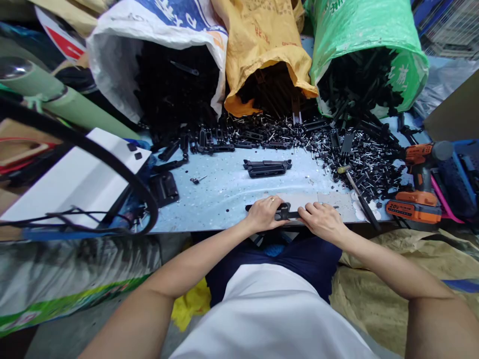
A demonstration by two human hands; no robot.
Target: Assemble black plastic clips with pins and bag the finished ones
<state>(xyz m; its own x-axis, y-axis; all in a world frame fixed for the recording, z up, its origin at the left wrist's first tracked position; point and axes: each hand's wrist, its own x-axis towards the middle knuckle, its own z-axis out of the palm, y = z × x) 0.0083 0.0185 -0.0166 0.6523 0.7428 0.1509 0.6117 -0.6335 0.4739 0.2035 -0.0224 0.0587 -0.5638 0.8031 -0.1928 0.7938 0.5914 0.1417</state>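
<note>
Near the table's front edge, my left hand (263, 213) is closed around the left end of a black plastic part (285, 211). My right hand (321, 217) grips the same part from the right, fingers bent over its end. Under the hands lies a pale flat board (307, 197). The fingers cover much of the part, so its full shape is hidden. Just beyond it, a pair of long black plastic assemblies (267, 168) lie side by side on the blue tabletop (213, 184).
White (116, 55), orange (262, 35) and green (366, 30) sacks of black parts lie open at the back. Screws and black pieces (359, 154) spill before them. A hammer (361, 199) and cordless drill (419, 179) are at right. A black cable (108, 164) arcs at left.
</note>
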